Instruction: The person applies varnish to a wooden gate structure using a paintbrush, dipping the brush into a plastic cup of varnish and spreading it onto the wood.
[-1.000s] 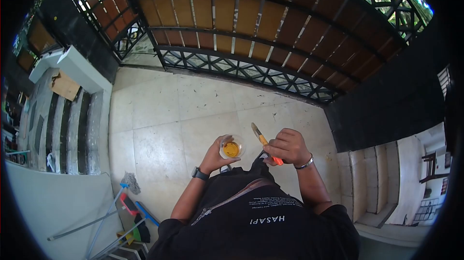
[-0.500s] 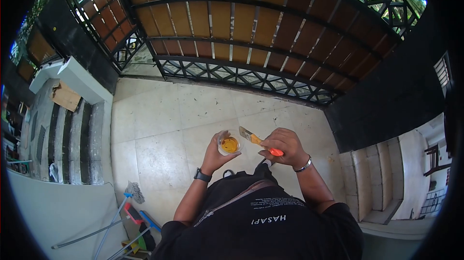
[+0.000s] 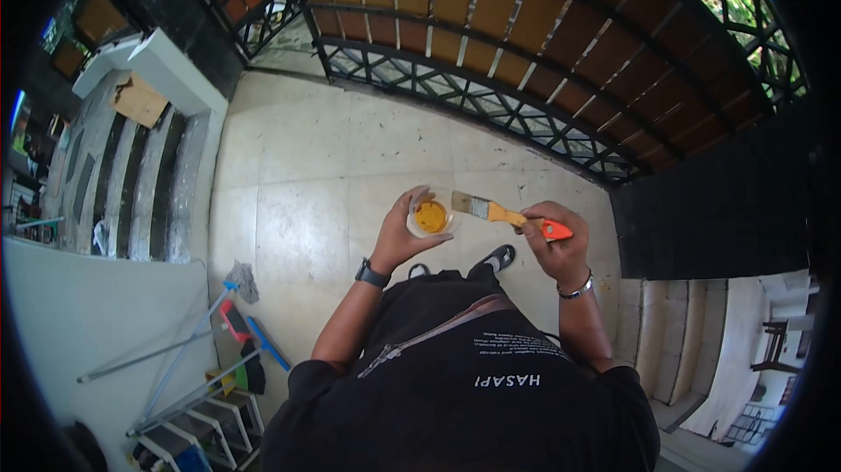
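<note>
Fingers of my left hand (image 3: 401, 231) are wrapped round a clear plastic cup (image 3: 444, 225), which holds some amber liquid (image 3: 430, 216). To its right, my right hand (image 3: 556, 248) grips a flat paintbrush (image 3: 501, 212) by its yellow and orange handle. The brush's bristles point left, close beside the cup's rim and apart from the liquid. Both hands are held in front of my body, above the pale tiled floor (image 3: 298, 174).
A gate (image 3: 491, 25) with brown panels and black lattice spans the far side. Steps with a cardboard piece (image 3: 138, 100) rise at left. A mop (image 3: 240, 281), brushes and a step ladder (image 3: 206, 428) stand at lower left. More steps (image 3: 666, 340) are at right.
My view has tilted down and turned. The paintbrush now lies more level, with more of its handle showing, and my right hand is farther from the cup.
</note>
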A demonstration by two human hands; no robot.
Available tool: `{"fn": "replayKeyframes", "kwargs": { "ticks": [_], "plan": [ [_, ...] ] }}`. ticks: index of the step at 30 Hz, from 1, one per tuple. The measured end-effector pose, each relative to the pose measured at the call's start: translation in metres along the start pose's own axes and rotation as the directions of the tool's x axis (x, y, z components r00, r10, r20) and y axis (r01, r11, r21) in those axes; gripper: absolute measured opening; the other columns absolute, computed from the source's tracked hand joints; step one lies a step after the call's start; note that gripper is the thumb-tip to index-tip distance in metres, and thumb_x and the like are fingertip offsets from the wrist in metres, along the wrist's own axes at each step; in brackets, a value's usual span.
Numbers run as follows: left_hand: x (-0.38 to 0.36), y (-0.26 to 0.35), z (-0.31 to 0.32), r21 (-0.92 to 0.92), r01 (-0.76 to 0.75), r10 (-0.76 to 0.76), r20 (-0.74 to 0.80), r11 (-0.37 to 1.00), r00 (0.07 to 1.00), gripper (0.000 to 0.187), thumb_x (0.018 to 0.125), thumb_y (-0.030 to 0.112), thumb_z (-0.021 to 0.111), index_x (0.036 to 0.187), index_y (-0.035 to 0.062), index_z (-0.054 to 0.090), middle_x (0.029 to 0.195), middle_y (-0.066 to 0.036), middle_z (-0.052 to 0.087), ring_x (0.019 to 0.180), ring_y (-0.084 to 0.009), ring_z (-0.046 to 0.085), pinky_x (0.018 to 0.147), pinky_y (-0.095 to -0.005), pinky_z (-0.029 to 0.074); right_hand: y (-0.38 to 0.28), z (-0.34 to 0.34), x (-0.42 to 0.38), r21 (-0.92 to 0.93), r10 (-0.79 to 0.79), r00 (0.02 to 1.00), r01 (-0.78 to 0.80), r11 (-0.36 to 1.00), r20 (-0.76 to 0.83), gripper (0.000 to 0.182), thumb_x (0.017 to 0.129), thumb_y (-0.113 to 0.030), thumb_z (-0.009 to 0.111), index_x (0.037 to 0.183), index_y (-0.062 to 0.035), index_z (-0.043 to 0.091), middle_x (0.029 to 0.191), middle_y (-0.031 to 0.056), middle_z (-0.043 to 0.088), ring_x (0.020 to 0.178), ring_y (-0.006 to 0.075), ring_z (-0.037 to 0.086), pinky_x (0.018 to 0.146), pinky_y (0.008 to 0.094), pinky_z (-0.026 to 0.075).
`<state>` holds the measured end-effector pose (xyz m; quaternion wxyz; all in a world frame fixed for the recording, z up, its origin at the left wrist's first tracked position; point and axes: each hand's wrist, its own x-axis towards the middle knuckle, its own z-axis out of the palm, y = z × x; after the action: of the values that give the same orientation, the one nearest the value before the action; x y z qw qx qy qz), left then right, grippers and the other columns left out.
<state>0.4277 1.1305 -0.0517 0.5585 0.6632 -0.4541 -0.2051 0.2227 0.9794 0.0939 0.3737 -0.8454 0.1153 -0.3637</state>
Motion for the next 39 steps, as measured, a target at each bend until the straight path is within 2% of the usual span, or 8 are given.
{"fn": "replayKeyframes", "kwargs": {
  "ticks": [3,5,9,13,23,31,38,39],
  "plan": [
    [-0.003,0.005,-0.001,-0.023,-0.018,0.017,-0.039,1.0,0.999,0.082,0.062,0.029,0.089,0.129,0.004,0.047,0.121,-0.014,0.058,0.114,-0.0297,0.057,0.098,-0.0372,0.045,-0.003,0.006,0.0,0.01,0.014,1.0,-0.014,1.0,-0.013,0.013,0.08,-0.003,0.07,0.092,-0.0029,0.064,0.076,0.0091,0.066,0.064,0.0218,0.064,0.057,0.0308,0.05],
    [0.001,0.014,-0.004,0.095,-0.093,0.093,0.009,0.991,0.996,0.086,0.062,0.026,0.09,0.131,0.0035,0.044,0.122,-0.015,0.057,0.115,-0.0263,0.057,0.098,-0.0364,0.045,-0.003,0.011,-0.001,0.059,0.048,0.999,-0.049,0.997,0.014,0.011,0.081,-0.003,0.069,0.091,-0.0019,0.064,0.076,0.0085,0.066,0.063,0.0204,0.064,0.056,0.0298,0.049],
    [0.001,0.02,-0.005,0.126,-0.135,0.134,0.013,0.983,0.991,0.083,0.061,0.024,0.089,0.131,0.0089,0.047,0.122,-0.012,0.057,0.114,-0.0286,0.056,0.097,-0.0369,0.046,0.002,0.021,-0.005,0.038,0.058,0.997,-0.06,0.997,0.056,0.01,0.082,-0.003,0.069,0.09,-0.0025,0.064,0.074,0.0091,0.066,0.062,0.0205,0.063,0.056,0.0292,0.049],
    [-0.001,0.025,-0.006,0.12,-0.111,0.107,0.04,0.987,0.993,0.08,0.061,0.028,0.088,0.129,0.01,0.05,0.124,-0.013,0.057,0.115,-0.0323,0.054,0.098,-0.0393,0.045,0.002,0.035,-0.001,-0.063,0.057,0.988,-0.048,0.997,0.145,0.011,0.082,-0.006,0.071,0.09,-0.0029,0.064,0.075,0.0098,0.066,0.062,0.0232,0.064,0.057,0.0306,0.05],
    [0.005,0.036,0.0,0.105,-0.121,0.115,0.055,0.987,0.992,0.079,0.06,0.027,0.088,0.128,0.0099,0.051,0.124,-0.012,0.057,0.115,-0.0318,0.054,0.099,-0.0397,0.044,0.017,0.043,-0.007,-0.108,0.044,0.99,-0.03,0.994,0.131,0.013,0.081,-0.008,0.072,0.09,-0.0033,0.063,0.076,0.01,0.066,0.064,0.0254,0.065,0.06,0.0327,0.051],
    [0.017,0.033,0.017,-0.023,-0.066,0.067,0.056,0.998,0.996,0.084,0.061,0.027,0.089,0.132,0.0072,0.048,0.122,-0.013,0.058,0.113,-0.0286,0.058,0.097,-0.0371,0.045,0.039,0.008,-0.036,0.11,-0.107,0.989,0.118,0.987,-0.098,0.011,0.083,-0.007,0.065,0.092,-0.0023,0.062,0.075,0.0124,0.064,0.067,0.0272,0.065,0.064,0.0358,0.054],
    [0.046,0.033,0.051,-0.072,-0.028,0.042,0.198,0.997,0.979,0.088,0.061,0.024,0.09,0.134,0.0015,0.045,0.124,-0.015,0.058,0.118,-0.0244,0.056,0.101,-0.036,0.043,0.067,-0.014,-0.057,-0.043,-0.152,0.981,0.148,0.988,-0.118,0.013,0.083,-0.008,0.065,0.094,-0.0026,0.06,0.077,0.0111,0.063,0.067,0.0272,0.065,0.065,0.0371,0.055],
    [0.054,0.035,0.059,-0.048,-0.023,0.033,0.224,0.999,0.974,0.089,0.061,0.023,0.09,0.134,0.0014,0.044,0.125,-0.015,0.058,0.118,-0.0246,0.056,0.101,-0.0362,0.043,0.071,-0.019,-0.06,0.028,-0.119,0.977,0.126,0.992,-0.174,0.013,0.083,-0.008,0.066,0.094,-0.0033,0.06,0.078,0.0105,0.063,0.067,0.0271,0.065,0.065,0.037,0.055]
  ]
}}
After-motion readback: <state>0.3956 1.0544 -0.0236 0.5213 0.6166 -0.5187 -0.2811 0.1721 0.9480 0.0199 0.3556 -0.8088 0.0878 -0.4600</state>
